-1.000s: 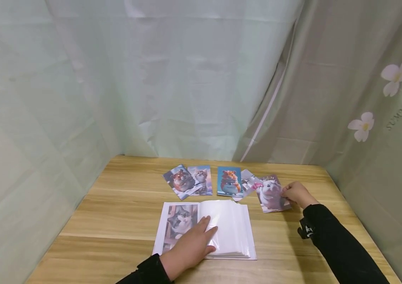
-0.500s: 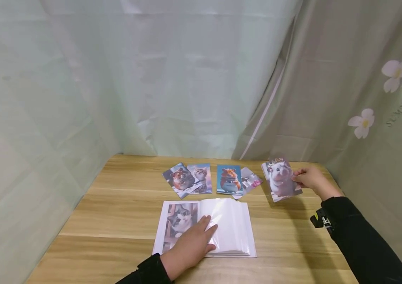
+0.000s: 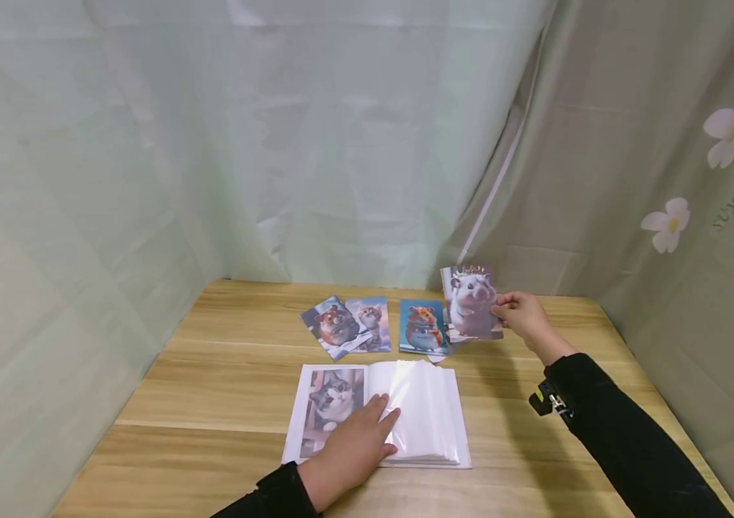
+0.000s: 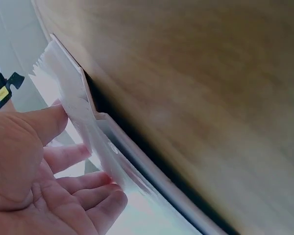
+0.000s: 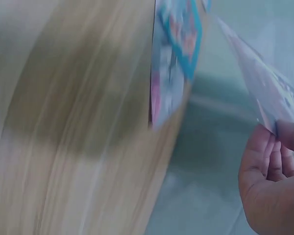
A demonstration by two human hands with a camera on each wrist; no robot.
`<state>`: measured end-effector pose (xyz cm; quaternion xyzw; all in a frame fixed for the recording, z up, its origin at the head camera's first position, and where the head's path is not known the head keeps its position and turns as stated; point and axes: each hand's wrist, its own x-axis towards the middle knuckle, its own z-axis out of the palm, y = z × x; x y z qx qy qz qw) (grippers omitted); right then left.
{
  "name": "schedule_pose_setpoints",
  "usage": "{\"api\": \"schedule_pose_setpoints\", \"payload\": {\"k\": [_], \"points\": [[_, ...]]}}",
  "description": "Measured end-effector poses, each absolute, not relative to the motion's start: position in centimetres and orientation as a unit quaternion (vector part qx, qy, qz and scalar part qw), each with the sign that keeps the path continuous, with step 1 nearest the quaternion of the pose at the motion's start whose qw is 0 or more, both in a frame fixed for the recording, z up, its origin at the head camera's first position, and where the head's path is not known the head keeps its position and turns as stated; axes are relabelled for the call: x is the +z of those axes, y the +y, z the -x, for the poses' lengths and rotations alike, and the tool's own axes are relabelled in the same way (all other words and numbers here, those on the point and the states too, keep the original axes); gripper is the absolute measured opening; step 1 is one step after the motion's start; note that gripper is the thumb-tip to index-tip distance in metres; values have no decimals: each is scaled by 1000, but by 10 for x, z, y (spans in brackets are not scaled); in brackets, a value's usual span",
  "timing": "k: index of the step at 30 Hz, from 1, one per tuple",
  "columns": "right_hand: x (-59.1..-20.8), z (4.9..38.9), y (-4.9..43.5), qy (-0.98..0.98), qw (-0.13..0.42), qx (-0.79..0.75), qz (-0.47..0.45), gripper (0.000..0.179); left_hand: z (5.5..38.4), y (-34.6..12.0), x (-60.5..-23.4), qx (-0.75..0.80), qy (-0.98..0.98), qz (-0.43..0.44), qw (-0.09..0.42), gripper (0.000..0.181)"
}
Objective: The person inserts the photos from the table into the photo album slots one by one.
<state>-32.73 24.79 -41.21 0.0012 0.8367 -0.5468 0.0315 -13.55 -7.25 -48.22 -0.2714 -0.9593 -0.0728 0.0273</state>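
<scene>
An open photo album point(image 3: 415, 417) lies near the table's front, with a cat picture point(image 3: 331, 403) in its left page and blank clear sleeves on the right. My left hand point(image 3: 352, 442) rests across its middle, fingers spread and fairly straight; the left wrist view shows the fingertips touching the sleeves point(image 4: 71, 93). Between thumb and fingers, my right hand point(image 3: 529, 321) pinches a photo card point(image 3: 472, 302) of a white hamster wearing a crown. That card is raised above the table, in front of the blue hamster card's point(image 3: 420, 327) right neighbour, which it mostly hides.
Behind the album lie a dark hamster card point(image 3: 336, 327) and a kitten card point(image 3: 372, 324), overlapping. The wooden table point(image 3: 211, 403) ends at hanging curtains point(image 3: 341, 144) on the back and both sides.
My right hand has lifted the white hamster card off the table, moving first back and right, then left over the other cards. The left hand has stayed on the album.
</scene>
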Motion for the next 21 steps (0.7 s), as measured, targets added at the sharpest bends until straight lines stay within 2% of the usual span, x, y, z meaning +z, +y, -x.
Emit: {"api": "schedule_pose_setpoints", "payload": {"k": [10,21], "points": [[-433,335,180,783,71,-617,9,14,134,-71,-481,-59,-963,263,24,55],[-454,337,144,746,106,-658,-21,8,132,-70,-483,-44,-962,265,39,55]]}}
